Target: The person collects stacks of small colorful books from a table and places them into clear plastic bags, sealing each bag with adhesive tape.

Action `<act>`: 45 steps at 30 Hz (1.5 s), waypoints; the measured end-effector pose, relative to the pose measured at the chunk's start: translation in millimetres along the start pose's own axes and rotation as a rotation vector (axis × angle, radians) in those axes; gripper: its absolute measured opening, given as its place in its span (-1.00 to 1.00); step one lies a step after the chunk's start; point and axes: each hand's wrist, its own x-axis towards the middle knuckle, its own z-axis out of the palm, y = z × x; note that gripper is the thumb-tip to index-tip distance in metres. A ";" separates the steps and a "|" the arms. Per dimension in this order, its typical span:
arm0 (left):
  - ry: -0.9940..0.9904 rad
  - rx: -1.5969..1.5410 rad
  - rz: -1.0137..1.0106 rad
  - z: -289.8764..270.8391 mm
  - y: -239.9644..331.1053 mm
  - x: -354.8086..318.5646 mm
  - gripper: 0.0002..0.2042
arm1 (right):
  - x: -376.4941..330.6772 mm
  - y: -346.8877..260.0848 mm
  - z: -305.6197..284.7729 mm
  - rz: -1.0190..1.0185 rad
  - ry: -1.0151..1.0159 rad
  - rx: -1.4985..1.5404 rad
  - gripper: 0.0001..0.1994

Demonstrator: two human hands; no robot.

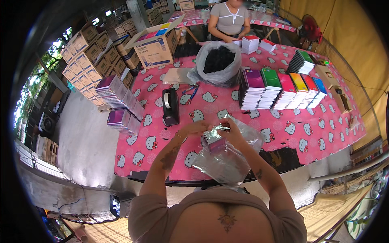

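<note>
In front of me a small stack of spiral notebooks with a purple cover (pixel 215 145) sits inside a clear plastic bag (pixel 212 135). My right hand (pixel 230 130) pinches the gathered film at the top of this bag. On its other side my left hand (pixel 197 128) has its fingers closed at the film's edge. Loose clear plastic sheets (pixel 227 162) lie under and around the stack, reaching the table's near edge. A black tape dispenser (pixel 170 107) stands to the left of my hands.
Notebook stacks in several colours (pixel 279 90) stand at the right. Wrapped purple bundles (pixel 123 107) rise at the left edge. A plastic sack of black material (pixel 219 62), an open carton (pixel 156 48) and a co-worker (pixel 229 20) are farther back. Blue-handled scissors (pixel 194 92) lie mid-table.
</note>
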 end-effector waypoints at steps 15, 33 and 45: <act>1.127 0.644 0.175 71.9 55.2 -71.1 -0.35 | -61.9 52.5 -1.8 -0.406 -0.195 -1.022 -0.32; 0.735 -0.205 0.319 97.5 34.0 -76.7 -0.67 | -31.1 -33.1 2.7 -0.043 -0.322 -0.309 -0.22; 0.917 -0.274 0.571 33.1 27.9 -51.8 -0.73 | 18.6 -28.4 -15.7 -0.123 -0.100 -0.040 -0.72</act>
